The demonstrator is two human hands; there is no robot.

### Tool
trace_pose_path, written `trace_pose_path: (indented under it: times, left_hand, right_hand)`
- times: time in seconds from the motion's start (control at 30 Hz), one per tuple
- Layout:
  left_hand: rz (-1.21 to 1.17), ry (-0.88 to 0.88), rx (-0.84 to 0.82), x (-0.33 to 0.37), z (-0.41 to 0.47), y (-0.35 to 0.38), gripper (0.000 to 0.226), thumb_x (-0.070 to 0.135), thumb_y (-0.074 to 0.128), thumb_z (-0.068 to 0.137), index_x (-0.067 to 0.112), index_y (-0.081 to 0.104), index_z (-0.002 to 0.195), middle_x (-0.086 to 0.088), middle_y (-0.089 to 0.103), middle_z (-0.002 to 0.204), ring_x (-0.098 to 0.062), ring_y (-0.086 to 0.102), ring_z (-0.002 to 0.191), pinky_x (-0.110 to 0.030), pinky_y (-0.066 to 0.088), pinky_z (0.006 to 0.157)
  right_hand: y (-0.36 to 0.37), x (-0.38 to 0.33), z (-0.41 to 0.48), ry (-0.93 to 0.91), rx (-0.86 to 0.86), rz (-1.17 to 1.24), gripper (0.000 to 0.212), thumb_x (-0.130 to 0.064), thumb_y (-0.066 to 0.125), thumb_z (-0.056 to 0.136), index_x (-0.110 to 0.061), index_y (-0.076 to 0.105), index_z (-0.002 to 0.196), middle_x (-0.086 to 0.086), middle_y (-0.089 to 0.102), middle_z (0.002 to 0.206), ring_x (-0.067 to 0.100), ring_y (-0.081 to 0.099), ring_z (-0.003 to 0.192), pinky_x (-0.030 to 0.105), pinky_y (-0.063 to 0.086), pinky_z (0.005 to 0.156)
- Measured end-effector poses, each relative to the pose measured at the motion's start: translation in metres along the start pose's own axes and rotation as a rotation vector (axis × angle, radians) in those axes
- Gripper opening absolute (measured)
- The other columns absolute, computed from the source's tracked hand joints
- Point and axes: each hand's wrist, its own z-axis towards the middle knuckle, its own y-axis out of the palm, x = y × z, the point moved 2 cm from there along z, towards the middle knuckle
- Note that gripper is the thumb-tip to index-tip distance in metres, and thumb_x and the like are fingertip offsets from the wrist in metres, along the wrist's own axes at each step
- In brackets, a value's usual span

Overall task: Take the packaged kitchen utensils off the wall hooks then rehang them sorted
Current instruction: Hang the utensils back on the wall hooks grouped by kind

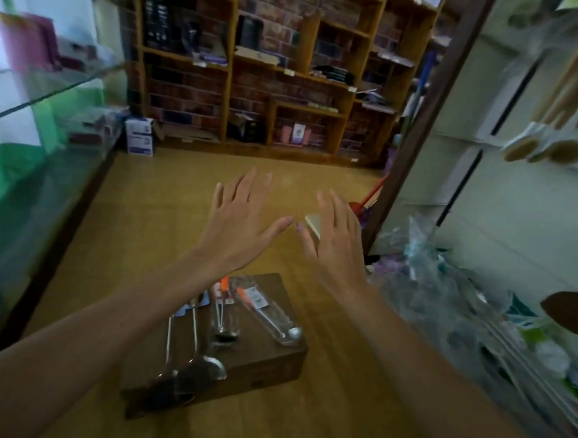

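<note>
Four packaged utensils (pixel 224 319) lie on one box (pixel 270 367); left hand (pixel 238 227) and right hand (pixel 337 246) hover, fingers (pixel 244 187) splayed, empty.

Small shop, household goods by the look. Back wall: wooden shelving (pixel 310 31) against brick-pattern backing (pixel 184 88), boxed stock in the cubbies, small labels (pixel 289 72) on shelf edges. Left: glass display case (pixel 47 96) with boxes inside. Right: pale wall panel (pixel 497 211) hung with brushes (pixel 540 147) and bagged goods (pixel 447 279). Packaged utensils (pixel 261 301) lie on a brown box (pixel 266 360) on the floor
</note>
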Motion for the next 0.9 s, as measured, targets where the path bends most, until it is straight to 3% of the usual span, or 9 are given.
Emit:
trace_pose_path:
  times: [0.1,0.33,0.47,0.6,0.67,0.8,0.9]
  left_hand:
    - [-0.006,-0.054,-0.013,-0.029,-0.019,0.015,0.088,0.077,0.021,0.088,0.019,0.022,0.155,-0.007,0.025,0.16,-0.026,0.02,0.147,-0.05,0.016,0.119]
    - [-0.034,-0.159,-0.133,-0.088,-0.052,0.048,0.09,0.076,0.018,0.087,0.018,0.022,0.155,-0.007,0.022,0.161,-0.027,0.017,0.148,-0.052,0.016,0.12]
    - [-0.03,-0.181,-0.172,-0.116,-0.065,0.066,0.084,0.074,0.024,0.09,0.02,0.024,0.154,-0.007,0.022,0.161,-0.027,0.017,0.148,-0.053,0.017,0.119]
    - [0.0,-0.178,-0.205,-0.138,-0.078,0.086,0.084,0.074,0.022,0.09,0.019,0.026,0.152,-0.008,0.026,0.159,-0.028,0.022,0.147,-0.053,0.02,0.119]
    - [-0.004,-0.186,-0.215,-0.147,-0.084,0.097,0.085,0.076,0.021,0.089,0.019,0.027,0.152,-0.008,0.028,0.158,-0.027,0.023,0.146,-0.054,0.023,0.117]
    - [0.013,-0.198,-0.236,-0.162,-0.095,0.119,0.085,0.076,0.022,0.09,0.019,0.028,0.152,-0.007,0.03,0.158,-0.027,0.026,0.145,-0.055,0.027,0.115]
    - [0.021,-0.189,-0.228,-0.167,-0.104,0.131,0.086,0.077,0.021,0.09,0.017,0.034,0.15,-0.009,0.034,0.156,-0.027,0.03,0.143,-0.055,0.03,0.113]
  right_hand:
    - [0.039,-0.013,-0.01,-0.008,-0.069,0.008,0.073,-0.061,0.025,0.099,-0.015,0.027,0.155,0.011,0.025,0.162,0.027,0.02,0.15,0.043,0.016,0.12]
    - [0.131,-0.031,-0.027,0.086,-0.209,0.093,0.078,-0.065,0.019,0.094,-0.017,0.027,0.156,0.009,0.022,0.163,0.028,0.021,0.149,0.046,0.022,0.117]
    - [0.173,-0.041,-0.041,0.132,-0.252,0.135,0.071,-0.057,0.034,0.097,-0.017,0.028,0.155,0.011,0.024,0.162,0.03,0.024,0.148,0.046,0.023,0.115]
    - [0.209,-0.049,-0.062,0.207,-0.35,0.149,0.077,-0.067,0.019,0.095,-0.02,0.021,0.157,0.009,0.018,0.164,0.027,0.017,0.15,0.048,0.019,0.119]
    - [0.225,-0.05,-0.074,0.223,-0.391,0.153,0.072,-0.064,0.023,0.099,-0.02,0.02,0.156,0.009,0.018,0.164,0.027,0.016,0.151,0.047,0.017,0.119]
    - [0.25,-0.048,-0.091,0.238,-0.4,0.151,0.075,-0.064,0.02,0.095,-0.018,0.027,0.153,0.012,0.03,0.159,0.031,0.029,0.145,0.05,0.029,0.115]
    - [0.269,-0.049,-0.102,0.264,-0.458,0.128,0.069,-0.06,0.031,0.097,-0.016,0.032,0.15,0.013,0.039,0.153,0.031,0.038,0.14,0.049,0.036,0.112]
